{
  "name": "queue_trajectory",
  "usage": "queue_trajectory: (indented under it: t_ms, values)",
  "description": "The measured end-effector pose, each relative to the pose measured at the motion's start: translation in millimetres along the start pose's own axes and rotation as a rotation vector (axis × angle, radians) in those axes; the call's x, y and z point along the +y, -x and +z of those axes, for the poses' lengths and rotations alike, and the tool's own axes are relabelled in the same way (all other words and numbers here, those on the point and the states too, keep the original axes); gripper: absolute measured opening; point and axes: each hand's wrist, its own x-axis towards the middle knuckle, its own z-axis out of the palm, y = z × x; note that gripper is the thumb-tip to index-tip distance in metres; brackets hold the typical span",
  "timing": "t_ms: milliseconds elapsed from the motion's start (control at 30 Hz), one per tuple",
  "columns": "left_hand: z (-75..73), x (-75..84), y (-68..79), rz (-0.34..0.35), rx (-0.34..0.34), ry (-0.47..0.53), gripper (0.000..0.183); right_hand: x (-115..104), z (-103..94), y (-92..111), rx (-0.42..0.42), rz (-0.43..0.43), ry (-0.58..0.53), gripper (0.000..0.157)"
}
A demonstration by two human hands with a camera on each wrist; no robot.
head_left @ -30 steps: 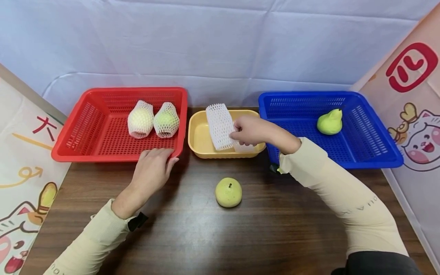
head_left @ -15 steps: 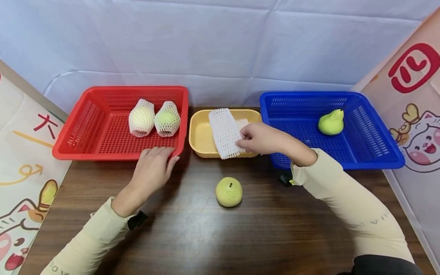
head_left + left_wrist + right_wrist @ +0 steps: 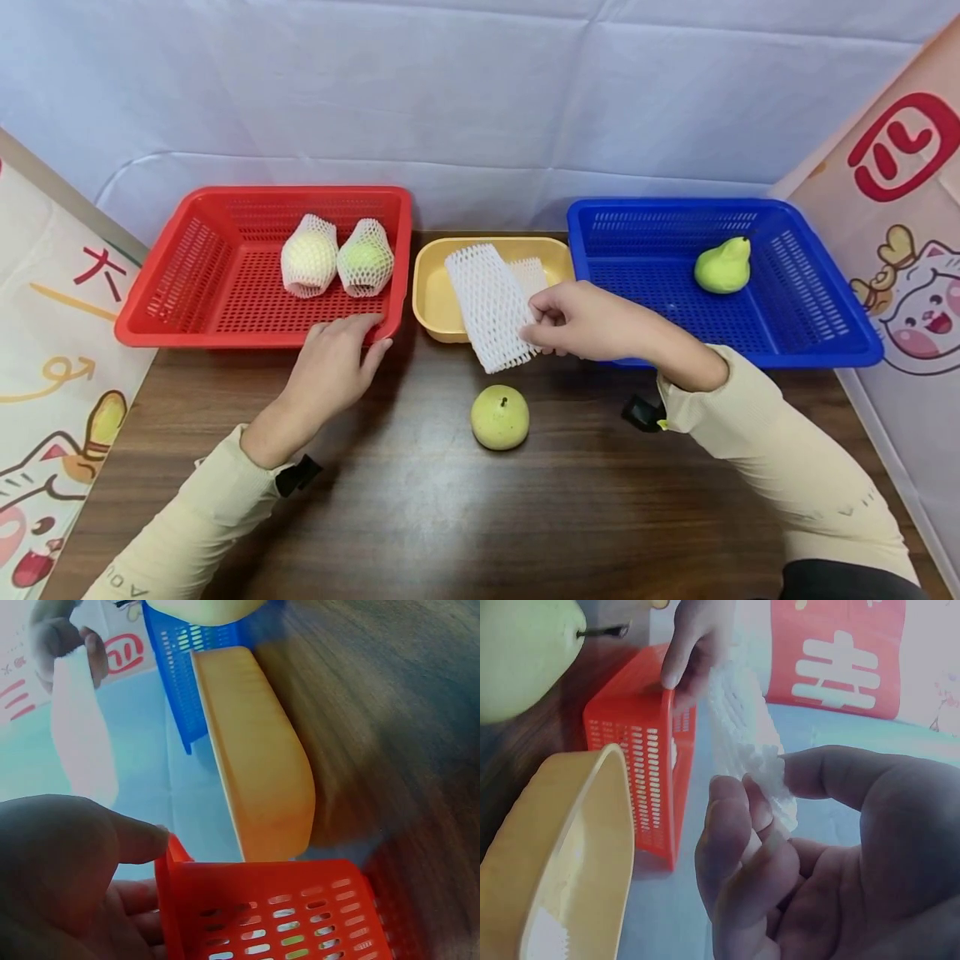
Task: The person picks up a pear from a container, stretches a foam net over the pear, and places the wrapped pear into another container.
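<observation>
Between thumb and fingers, my right hand (image 3: 581,321) pinches a white foam fruit net (image 3: 491,304) by its lower right edge. The net is flat and hangs over the yellow tray (image 3: 435,292), where another foam net (image 3: 529,275) lies. My left hand (image 3: 333,362) holds the near right corner of the red basket (image 3: 247,340); in the left wrist view its thumb (image 3: 142,840) and fingers lie on either side of the rim. A round yellow-green pear (image 3: 500,418) stands on the table in front of the tray, stem up. Two netted pears (image 3: 309,260) lie in the red basket.
A blue basket (image 3: 765,354) stands at the right, with a green pear (image 3: 722,267) in it. The three containers line up along a pale cloth backdrop (image 3: 480,108). Printed panels close off both sides of the wooden table (image 3: 420,533).
My right hand has drawn the foam net toward the table's front and slightly right, uncovering the other net in the tray. My left hand stays at the basket corner.
</observation>
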Motion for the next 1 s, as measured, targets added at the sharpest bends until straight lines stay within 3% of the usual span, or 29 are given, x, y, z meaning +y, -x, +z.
queue_trajectory:
  t_ms: [100,200,367,467,567,667,800,1000]
  values:
    - [-2.3,0.8,-0.2,0.008,0.031,0.046,0.038,-3,2.4,6,-0.008,-0.007,-0.001,0.031]
    - [-6.0,3.2,-1.2,0.045,0.106,0.142,0.035,-6,3.7,11,-0.009,-0.028,-0.001,0.031]
    - [-16.1,13.5,-6.5,0.120,0.225,0.400,0.029,-10,5.8,17,-0.003,-0.061,-0.007,0.034]
    - [-21.7,21.9,-12.2,0.129,0.203,0.583,0.030,-12,8.5,19,0.002,-0.084,-0.009,0.036]
    - [-25.7,31.4,-19.6,0.103,0.129,0.778,0.031,-14,11.7,19,0.004,-0.114,-0.019,0.036]
    - [-27.5,40.3,-26.3,0.078,0.053,0.912,0.031,-16,15.3,19,-0.001,-0.130,-0.028,0.036]
    - [-25.2,48.9,-32.2,0.064,0.028,0.955,0.028,-18,19.4,19,-0.016,-0.134,-0.040,0.034]
    - [-19.6,52.6,-38.8,0.097,0.121,0.945,0.008,-19,22.9,19,-0.038,-0.145,-0.047,0.030]
